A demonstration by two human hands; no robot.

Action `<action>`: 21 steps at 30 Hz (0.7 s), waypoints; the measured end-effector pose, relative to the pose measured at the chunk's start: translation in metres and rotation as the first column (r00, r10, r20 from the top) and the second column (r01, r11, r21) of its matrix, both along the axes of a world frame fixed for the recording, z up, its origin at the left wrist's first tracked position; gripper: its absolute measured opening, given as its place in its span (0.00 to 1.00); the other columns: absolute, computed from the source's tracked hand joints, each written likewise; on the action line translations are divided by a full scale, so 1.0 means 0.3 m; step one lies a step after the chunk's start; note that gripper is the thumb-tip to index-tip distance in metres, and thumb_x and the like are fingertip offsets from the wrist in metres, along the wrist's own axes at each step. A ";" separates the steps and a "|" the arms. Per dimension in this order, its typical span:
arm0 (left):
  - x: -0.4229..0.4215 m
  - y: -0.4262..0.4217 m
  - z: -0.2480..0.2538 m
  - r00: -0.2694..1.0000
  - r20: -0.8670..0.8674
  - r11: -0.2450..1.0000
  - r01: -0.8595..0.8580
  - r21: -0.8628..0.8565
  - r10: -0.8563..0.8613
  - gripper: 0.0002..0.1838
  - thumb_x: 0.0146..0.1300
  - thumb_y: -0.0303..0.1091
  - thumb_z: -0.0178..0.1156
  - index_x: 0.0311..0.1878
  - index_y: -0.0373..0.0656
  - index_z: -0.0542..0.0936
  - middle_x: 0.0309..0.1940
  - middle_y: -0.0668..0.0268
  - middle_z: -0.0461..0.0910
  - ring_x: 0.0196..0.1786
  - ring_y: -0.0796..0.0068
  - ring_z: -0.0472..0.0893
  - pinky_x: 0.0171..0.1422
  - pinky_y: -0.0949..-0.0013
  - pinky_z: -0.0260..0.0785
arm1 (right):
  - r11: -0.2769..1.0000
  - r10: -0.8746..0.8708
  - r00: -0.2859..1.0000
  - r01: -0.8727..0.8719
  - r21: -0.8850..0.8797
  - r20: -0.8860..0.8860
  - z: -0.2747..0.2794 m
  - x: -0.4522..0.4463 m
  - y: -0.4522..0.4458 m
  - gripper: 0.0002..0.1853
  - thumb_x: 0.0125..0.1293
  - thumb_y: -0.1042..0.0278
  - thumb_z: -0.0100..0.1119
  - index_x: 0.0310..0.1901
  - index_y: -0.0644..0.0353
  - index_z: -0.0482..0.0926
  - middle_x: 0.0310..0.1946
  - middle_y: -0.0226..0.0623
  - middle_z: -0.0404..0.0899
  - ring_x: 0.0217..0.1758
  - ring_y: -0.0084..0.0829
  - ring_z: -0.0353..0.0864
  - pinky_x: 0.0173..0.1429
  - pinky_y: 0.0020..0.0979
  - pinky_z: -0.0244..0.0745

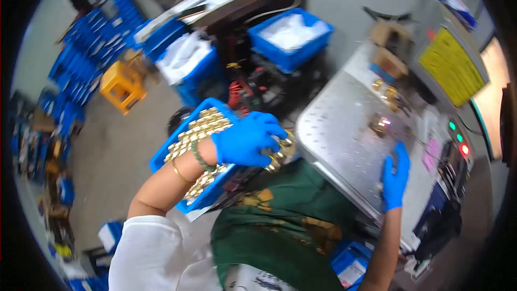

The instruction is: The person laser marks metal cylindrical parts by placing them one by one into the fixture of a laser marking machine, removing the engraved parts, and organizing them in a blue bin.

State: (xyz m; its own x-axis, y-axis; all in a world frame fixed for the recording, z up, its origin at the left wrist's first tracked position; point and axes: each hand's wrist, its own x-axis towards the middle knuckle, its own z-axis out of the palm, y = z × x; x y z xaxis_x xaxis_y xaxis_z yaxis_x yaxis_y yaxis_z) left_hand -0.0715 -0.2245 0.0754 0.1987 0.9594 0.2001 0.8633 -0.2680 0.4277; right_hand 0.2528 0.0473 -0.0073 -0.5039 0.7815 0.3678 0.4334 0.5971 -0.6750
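My left hand [249, 139], in a blue glove, is closed over several shiny gold-coloured metal pieces [280, 155]. It is above the right side of a blue bin [157, 163], which holds rows of similar gold-coloured pieces [203, 128]. My right hand [396, 179], also blue-gloved, is at the right part of a perforated metal worktop [336, 124]. Its thumb and fingers are apart, with nothing visible between them. Beyond that hand, a small gold-coloured part [379, 124] stands on the worktop with a bright pinkish glow on it. Blur hides finer detail.
A control panel with lit buttons [459, 138] lies right of my right hand. A yellow sheet [451, 67] hangs on a grey machine housing. Blue bins with white lining [291, 32] stand ahead. A yellow stool [123, 86] and stacked blue trays [89, 37] are at left.
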 end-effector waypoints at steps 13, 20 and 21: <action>-0.122 -0.912 -0.229 0.347 -0.498 0.326 -0.936 -0.133 0.795 0.12 0.41 0.41 0.67 0.31 0.50 0.85 0.35 0.63 0.83 0.40 0.58 0.79 0.44 0.55 0.73 | 0.995 0.092 0.995 -0.093 -0.029 -0.039 -0.011 0.016 0.021 0.23 0.67 0.76 0.50 0.64 0.63 0.67 0.67 0.44 0.63 0.67 0.38 0.65 0.69 0.36 0.60; -0.119 -0.938 -0.406 0.195 -0.520 0.165 -0.981 -0.104 0.831 0.11 0.43 0.42 0.67 0.31 0.49 0.85 0.36 0.63 0.82 0.44 0.58 0.78 0.47 0.55 0.73 | 0.995 0.090 0.995 -0.092 0.046 0.043 0.017 0.020 0.012 0.22 0.66 0.76 0.50 0.63 0.62 0.68 0.67 0.44 0.63 0.68 0.38 0.64 0.70 0.36 0.60; -0.122 -0.952 -0.419 0.223 -0.490 0.182 -0.975 -0.131 0.842 0.10 0.45 0.42 0.65 0.32 0.52 0.86 0.41 0.65 0.82 0.47 0.59 0.78 0.50 0.56 0.72 | 0.995 0.081 0.996 -0.084 0.048 0.047 0.015 0.023 0.017 0.22 0.66 0.76 0.50 0.63 0.62 0.68 0.67 0.44 0.63 0.68 0.38 0.64 0.70 0.36 0.60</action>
State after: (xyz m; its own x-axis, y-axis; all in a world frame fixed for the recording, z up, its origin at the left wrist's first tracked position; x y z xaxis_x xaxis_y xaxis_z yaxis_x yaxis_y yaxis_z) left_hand -0.1082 -0.5102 -0.0503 -0.8947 0.4438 -0.0503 0.4452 0.8952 -0.0199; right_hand 0.2596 0.0524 -0.0029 -0.5827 0.7179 0.3808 0.4103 0.6644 -0.6247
